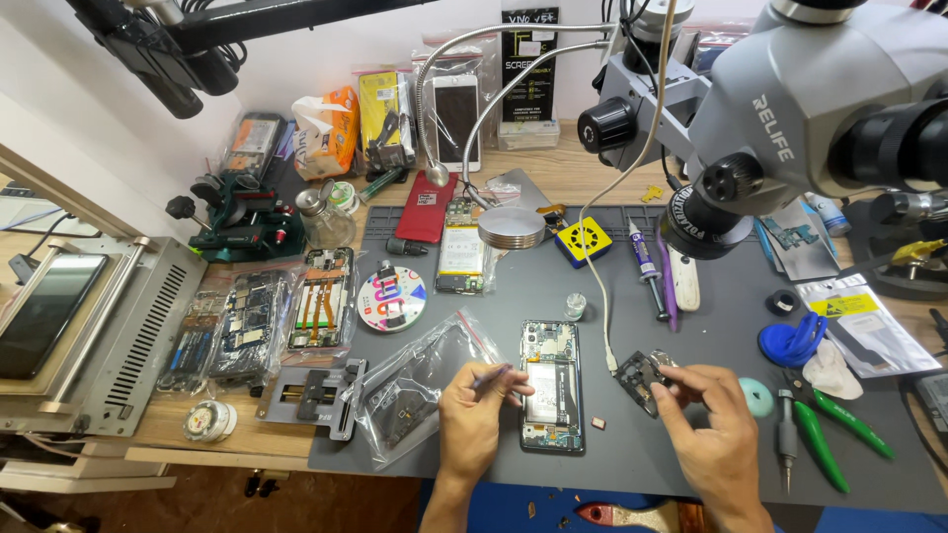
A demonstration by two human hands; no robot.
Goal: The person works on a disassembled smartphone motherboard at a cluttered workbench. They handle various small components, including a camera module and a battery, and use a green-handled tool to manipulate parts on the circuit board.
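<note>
An opened phone point(551, 395) with its back off lies on the grey work mat point(711, 326), its battery and boards showing. My left hand point(474, 415) rests at the phone's left edge and pinches a thin purple-handled tool point(491, 375). To the right of the phone, my right hand point(703, 415) holds a small dark circuit part point(642, 375) just above the mat. A tiny square chip point(597, 422) lies on the mat between my hands.
A microscope head point(790, 109) overhangs the top right. Green pliers point(825, 429), a blue pry tool point(790, 341) and syringe tubes point(647, 266) lie right. Clear bags point(415, 380), a metal jig point(311, 395) and several dismantled phones point(321, 296) sit left.
</note>
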